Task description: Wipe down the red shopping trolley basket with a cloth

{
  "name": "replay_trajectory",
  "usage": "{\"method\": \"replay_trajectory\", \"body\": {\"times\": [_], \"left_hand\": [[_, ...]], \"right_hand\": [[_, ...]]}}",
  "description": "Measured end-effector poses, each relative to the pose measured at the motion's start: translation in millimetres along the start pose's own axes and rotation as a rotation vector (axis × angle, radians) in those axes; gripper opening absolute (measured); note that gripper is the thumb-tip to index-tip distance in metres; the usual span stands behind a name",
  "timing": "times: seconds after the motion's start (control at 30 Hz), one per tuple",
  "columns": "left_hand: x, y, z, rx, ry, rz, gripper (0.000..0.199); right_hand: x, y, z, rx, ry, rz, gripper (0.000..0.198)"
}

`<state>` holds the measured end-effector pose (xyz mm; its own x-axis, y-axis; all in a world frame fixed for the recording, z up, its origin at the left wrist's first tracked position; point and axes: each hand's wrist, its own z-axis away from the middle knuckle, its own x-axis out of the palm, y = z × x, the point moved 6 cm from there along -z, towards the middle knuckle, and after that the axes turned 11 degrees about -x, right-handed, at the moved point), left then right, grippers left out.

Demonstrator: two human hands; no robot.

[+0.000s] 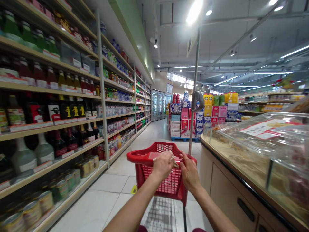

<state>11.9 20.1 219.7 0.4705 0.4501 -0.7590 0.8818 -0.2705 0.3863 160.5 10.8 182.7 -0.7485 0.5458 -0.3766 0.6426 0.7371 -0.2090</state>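
At aisle centre | both hands, left hand (163, 165) and right hand (190, 174), gripping red basket (169, 183) rim

My left hand (163, 166) and right hand (189, 172) rest side by side on the near rim of the red plastic shopping basket (160, 175) before me. Long shelves of bottles and cans (55, 129) run along my left. A glass-covered display table (260, 161) lies to my right. Beyond the basket, stacked cartons on a pallet (185, 120) stand mid-aisle, with glass-door fridges (158, 104) behind them.
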Motion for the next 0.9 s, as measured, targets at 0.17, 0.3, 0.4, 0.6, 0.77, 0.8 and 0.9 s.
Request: {"method": "replay_trajectory", "body": {"times": [0.17,0.3,0.4,0.6,0.77,0.8,0.9], "left_hand": [[-8,-18,-3,-0.078,0.036,0.02,0.027],[-6,-13,1,-0.101,0.063,0.014,0.026],[9,18,10,0.133,0.003,0.042,0.026],[-7,-18,-3,-0.128,0.085,-0.005,0.028],[9,15,3,0.087,-0.005,0.016,0.024],[10,16,4,0.107,-0.02,0.023,0.024],[-1,-7,-2,-0.051,0.021,0.014,0.026]], "right_hand": [[-5,6,-1,0.015,-0.002,-0.018,0.044],[-6,11,0,0.08,0.029,0.039,0.044],[-7,13,1,0.061,0.02,0.018,0.044],[-7,10,-1,0.063,-0.001,0.045,0.044],[-5,4,-4,0.05,-0.05,0.059,0.044],[-6,4,-4,0.049,-0.064,0.042,0.044],[-8,6,-4,0.071,-0.069,0.012,0.043]]}}
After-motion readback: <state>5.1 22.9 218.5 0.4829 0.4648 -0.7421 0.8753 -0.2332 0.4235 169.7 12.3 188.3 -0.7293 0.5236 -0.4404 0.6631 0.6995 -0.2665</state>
